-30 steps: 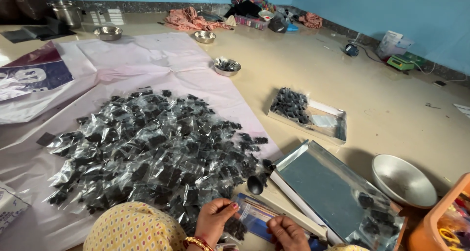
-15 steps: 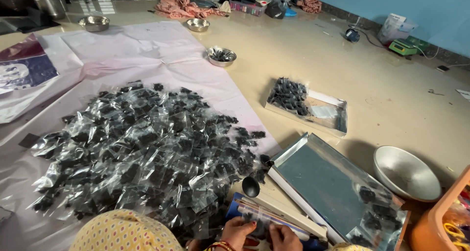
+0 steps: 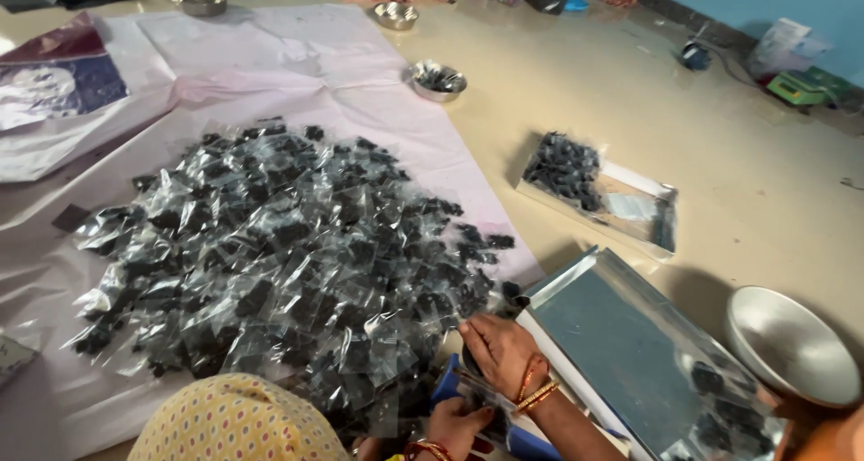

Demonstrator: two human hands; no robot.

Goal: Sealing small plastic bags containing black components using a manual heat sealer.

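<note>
Right hand (image 3: pixel 499 353), bangles at the wrist, curled palm-down with fingers bent close over a clear packet (image 3: pixel 475 391) of dark pieces. Left hand (image 3: pixel 454 425) just below at 6 o'clock, fingers also narrowed and pinching the packet's lower edge. Held between both hands at the bottom middle of the view, above a blue object (image 3: pixel 447 382) that is mostly hidden.

At 10 o'clock from the hands, touching the right knuckles' side: a broad pile (image 3: pixel 279 263) of the same clear packets, spread on a pink sheet (image 3: pixel 297 56) on the floor. At 8 o'clock, close by, a yellow dotted headscarf (image 3: pixel 234 420), seen from above.

At 3 o'clock, just beside the right forearm: a steel tray (image 3: pixel 621 335), tilted, a few dark packets in its near right corner. Further at 3 o'clock, an empty steel bowl (image 3: pixel 792 344), touching or nearly touching the tray.

At 1 o'clock, apart from the hands: a second tray (image 3: pixel 630 211), dark pieces heaped at its far end. At 12 o'clock, on the sheet's edge, a small bowl (image 3: pixel 436 79) with dark bits. Beyond, at the far top, two more bowls (image 3: pixel 394 14). At 10 o'clock, far off, a printed bag (image 3: pixel 54 83). At 2 o'clock, by the blue wall, a green scale (image 3: pixel 801 88).
</note>
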